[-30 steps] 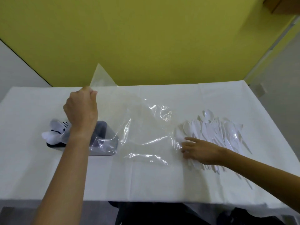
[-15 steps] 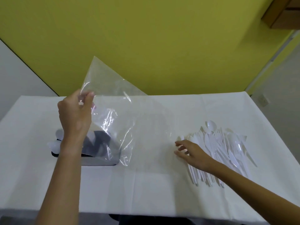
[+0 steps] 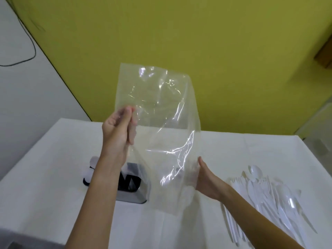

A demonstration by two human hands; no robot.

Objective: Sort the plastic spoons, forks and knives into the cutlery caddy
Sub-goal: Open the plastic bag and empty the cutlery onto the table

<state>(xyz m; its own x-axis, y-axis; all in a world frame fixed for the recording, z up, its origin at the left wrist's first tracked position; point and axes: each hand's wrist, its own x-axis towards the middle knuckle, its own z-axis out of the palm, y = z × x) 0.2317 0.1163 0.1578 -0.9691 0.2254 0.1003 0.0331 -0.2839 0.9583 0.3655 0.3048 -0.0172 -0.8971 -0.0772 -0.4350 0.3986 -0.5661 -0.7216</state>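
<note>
My left hand (image 3: 117, 133) pinches the edge of a clear plastic bag (image 3: 158, 112) and holds it up in the air above the table. My right hand (image 3: 206, 182) is raised beside the bag's lower right side, thumb up, its fingers behind the plastic and blurred. A pile of white plastic spoons, forks and knives (image 3: 265, 196) lies loose on the cloth at the right. The dark cutlery caddy (image 3: 131, 187) stands at the left, partly hidden by my left forearm and the bag, with white cutlery showing at its left end.
A white tablecloth (image 3: 53, 203) covers the table, which ends against a yellow-green wall (image 3: 179, 42). A grey wall with a black cable (image 3: 27, 56) is at the left.
My left hand lifted the plastic bag off the table and higher into the air. My right hand left the cutlery pile and rose to the bag's lower side.
</note>
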